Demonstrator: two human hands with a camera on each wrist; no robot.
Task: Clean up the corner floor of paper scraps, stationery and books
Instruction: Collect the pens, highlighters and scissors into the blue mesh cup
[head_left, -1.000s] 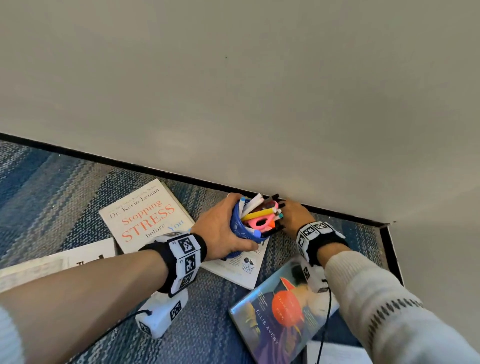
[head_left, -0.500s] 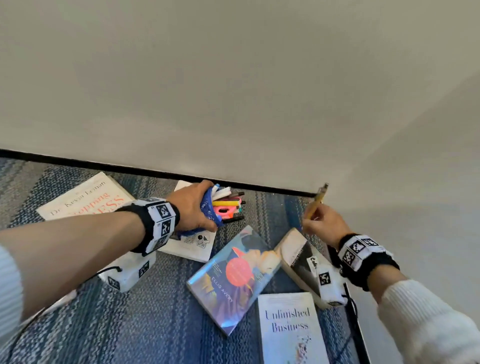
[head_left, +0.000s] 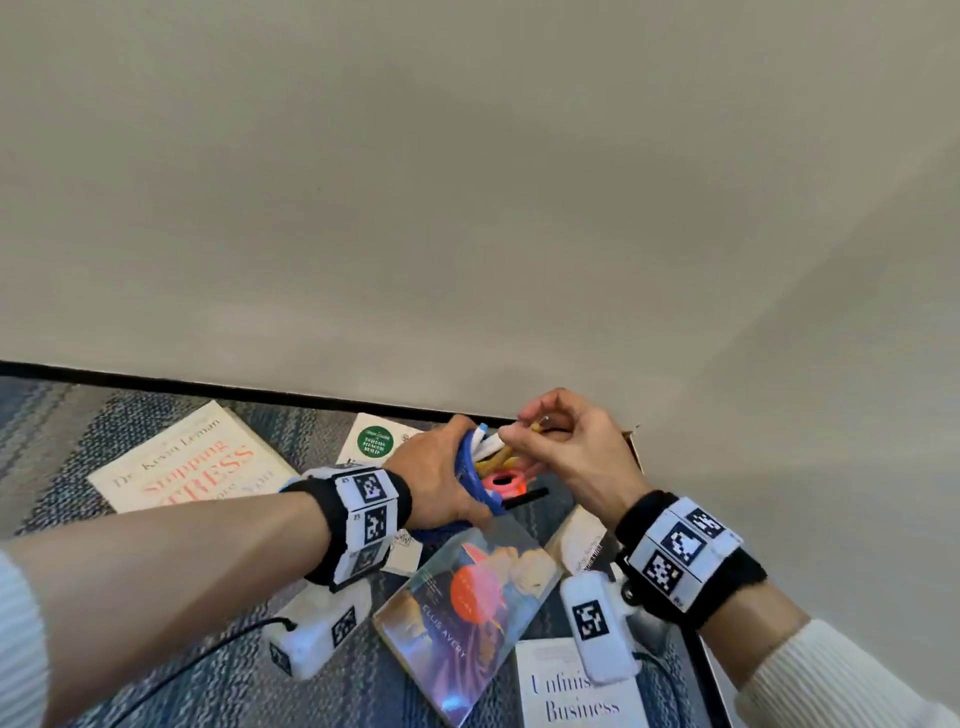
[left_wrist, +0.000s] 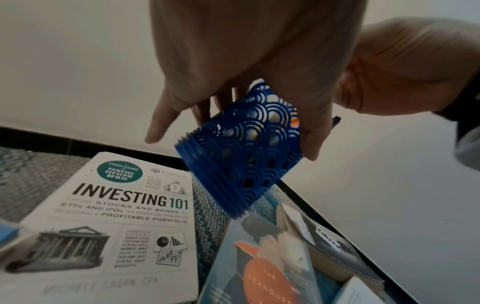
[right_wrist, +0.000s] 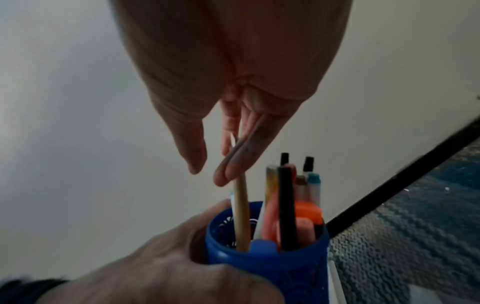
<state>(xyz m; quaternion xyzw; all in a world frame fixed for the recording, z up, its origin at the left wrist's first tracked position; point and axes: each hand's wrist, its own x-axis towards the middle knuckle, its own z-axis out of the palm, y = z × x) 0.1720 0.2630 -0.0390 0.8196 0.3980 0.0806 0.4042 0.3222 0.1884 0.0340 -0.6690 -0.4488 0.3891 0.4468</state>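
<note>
My left hand (head_left: 457, 467) grips a blue lattice pen holder (head_left: 488, 499) (left_wrist: 244, 156), held tilted above the carpet. Several pens, markers and pink scissors (head_left: 501, 480) stick out of it. My right hand (head_left: 519, 428) is just to its right and pinches the top of a tan pencil (right_wrist: 240, 211). The pencil's lower end is inside the holder's mouth (right_wrist: 272, 263). Books lie on the floor below: Stopping Stress (head_left: 192, 467), Investing 101 (left_wrist: 109, 216), a colourful Ellis Avery novel (head_left: 467, 597) and Unfinished Business (head_left: 576, 696).
Two walls meet at the right, with a black baseboard (head_left: 208, 387) along the blue-grey carpet (head_left: 62, 431). An open book (head_left: 582, 540) lies by the corner under my right wrist.
My right hand picked a pencil out of the corner, swung it left and lowered its end into the holder. My left hand kept hold of the holder.
</note>
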